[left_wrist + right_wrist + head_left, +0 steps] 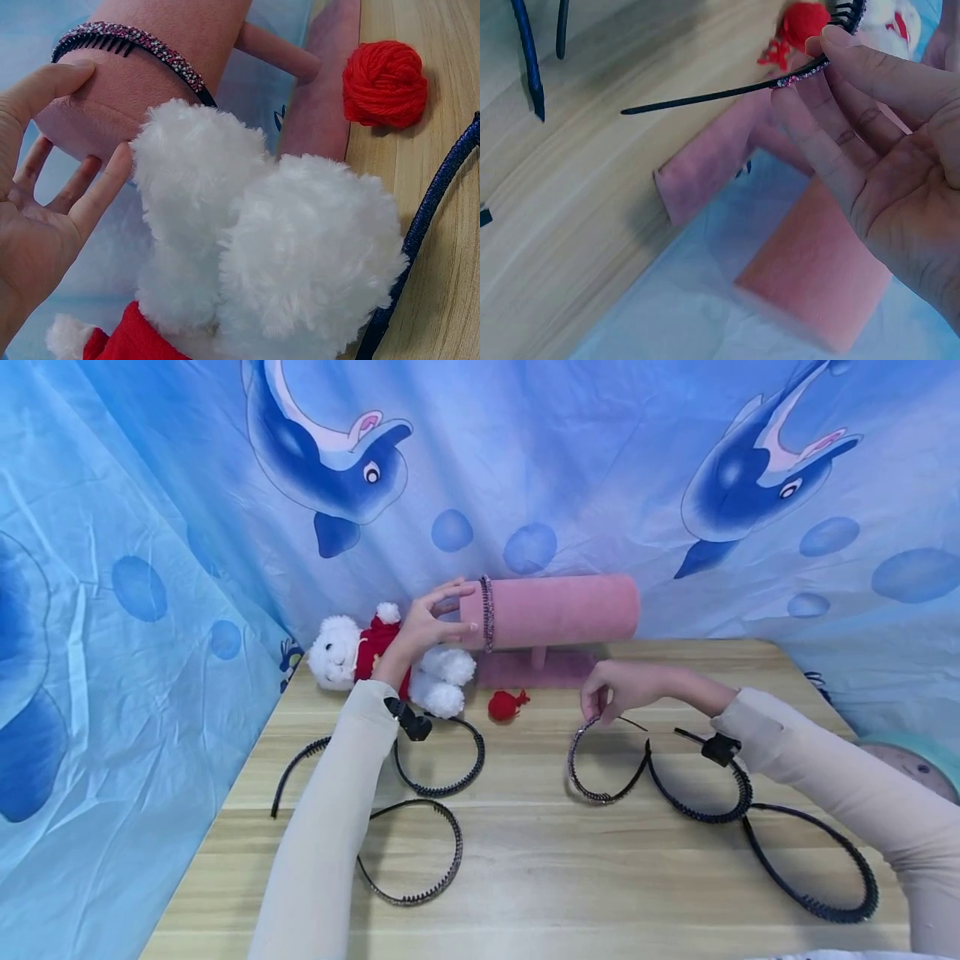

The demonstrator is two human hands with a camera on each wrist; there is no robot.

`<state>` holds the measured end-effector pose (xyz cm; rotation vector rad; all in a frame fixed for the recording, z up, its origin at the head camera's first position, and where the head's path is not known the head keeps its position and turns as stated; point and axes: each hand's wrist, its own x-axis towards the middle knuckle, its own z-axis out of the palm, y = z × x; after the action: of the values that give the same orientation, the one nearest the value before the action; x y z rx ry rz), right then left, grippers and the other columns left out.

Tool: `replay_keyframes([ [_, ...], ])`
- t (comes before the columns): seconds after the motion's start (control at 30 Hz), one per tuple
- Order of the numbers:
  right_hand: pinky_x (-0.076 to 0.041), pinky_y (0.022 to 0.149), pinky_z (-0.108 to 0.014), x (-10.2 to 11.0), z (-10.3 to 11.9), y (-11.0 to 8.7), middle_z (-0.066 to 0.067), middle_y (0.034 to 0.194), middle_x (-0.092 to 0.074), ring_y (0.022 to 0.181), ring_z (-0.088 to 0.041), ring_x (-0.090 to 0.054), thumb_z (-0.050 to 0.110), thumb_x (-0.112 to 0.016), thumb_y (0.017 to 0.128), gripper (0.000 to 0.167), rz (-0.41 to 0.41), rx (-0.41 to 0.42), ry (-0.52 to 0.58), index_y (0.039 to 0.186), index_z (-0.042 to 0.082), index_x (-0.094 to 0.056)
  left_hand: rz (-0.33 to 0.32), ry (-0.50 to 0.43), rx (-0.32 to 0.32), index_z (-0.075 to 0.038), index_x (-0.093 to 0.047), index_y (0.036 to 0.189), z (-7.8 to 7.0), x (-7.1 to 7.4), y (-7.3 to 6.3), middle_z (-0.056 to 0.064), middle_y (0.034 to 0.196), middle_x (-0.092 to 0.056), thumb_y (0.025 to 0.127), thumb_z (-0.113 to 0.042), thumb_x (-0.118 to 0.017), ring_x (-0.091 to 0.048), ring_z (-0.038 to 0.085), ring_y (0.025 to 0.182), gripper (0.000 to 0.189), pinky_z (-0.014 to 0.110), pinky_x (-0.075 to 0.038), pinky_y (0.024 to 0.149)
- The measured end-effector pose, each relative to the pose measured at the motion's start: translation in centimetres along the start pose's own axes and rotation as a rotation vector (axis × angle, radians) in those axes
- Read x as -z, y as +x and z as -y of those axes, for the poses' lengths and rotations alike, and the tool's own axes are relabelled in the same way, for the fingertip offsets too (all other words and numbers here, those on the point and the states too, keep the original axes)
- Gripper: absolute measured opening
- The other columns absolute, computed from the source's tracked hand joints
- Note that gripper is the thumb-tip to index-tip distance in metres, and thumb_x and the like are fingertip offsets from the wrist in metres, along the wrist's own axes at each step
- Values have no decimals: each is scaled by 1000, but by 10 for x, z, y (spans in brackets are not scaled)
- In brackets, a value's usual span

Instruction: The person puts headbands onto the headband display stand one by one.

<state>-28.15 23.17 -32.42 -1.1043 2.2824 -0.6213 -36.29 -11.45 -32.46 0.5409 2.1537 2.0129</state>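
Observation:
A pink padded cylinder [562,610] on a pink stand lies horizontally at the back of the table. Around its left end sits a black toothed headband [487,610] covered in pink and silver stones. My left hand [431,622] touches that end with spread, mostly straight fingers; in the left wrist view the thumb [71,79] lies just beside the headband. Right of centre, my right hand [618,687] pinches another stone-covered headband [574,764] between thumb and fingers near one end. In the right wrist view the headband's thin black tip [675,101] sticks out past the fingers.
A white plush toy in red [371,647] lies beneath the left forearm. A red yarn ball [502,705] sits before the stand. Headbands [459,852] lie at left, and two dark ones [712,818] at right. A teal-edged round object [911,768] shows behind the right sleeve.

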Motion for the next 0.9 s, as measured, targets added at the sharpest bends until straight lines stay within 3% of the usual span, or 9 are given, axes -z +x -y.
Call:
replay_keyframes([
  [0.17, -63, 72, -29, 11, -8, -9, -14, 87, -70, 82, -17, -66, -12, -72, 79, 20, -36, -10, 50, 96, -1, -73, -3, -5, -1, -9, -57, 144, 0, 0, 1, -7, 165, -35, 84, 5, -78, -41, 29, 147, 65, 39, -63, 92],
  [0.3, -63, 67, -27, 19, -13, -19, -18, 92, -70, 85, -18, -66, -10, -73, 82, 23, -74, -68, 110, 104, -3, -74, -3, 3, 1, -10, -58, 144, 1, 0, 1, -7, 165, -35, 84, 4, -79, -42, 28, 146, 65, 41, -63, 93],
  [0.53, -66, 76, -38, 28, -30, -38, -14, 95, -70, 88, -20, -67, -7, -73, 84, 27, -130, -200, 244, 111, -5, -71, 15, 26, -14, -10, -56, 145, 3, 0, 2, -1, 168, -31, 84, 3, -79, -41, 30, 147, 66, 47, -60, 99],
  [0.9, -66, 82, -40, 48, -52, -75, -4, 98, -72, 89, -17, -70, -4, -71, 89, 36, -255, -246, 346, 122, -13, -62, -17, 37, -38, -16, -60, 143, 21, 6, 13, -11, 164, -36, 84, 0, -80, -43, 25, 145, 64, 41, -62, 95],
])
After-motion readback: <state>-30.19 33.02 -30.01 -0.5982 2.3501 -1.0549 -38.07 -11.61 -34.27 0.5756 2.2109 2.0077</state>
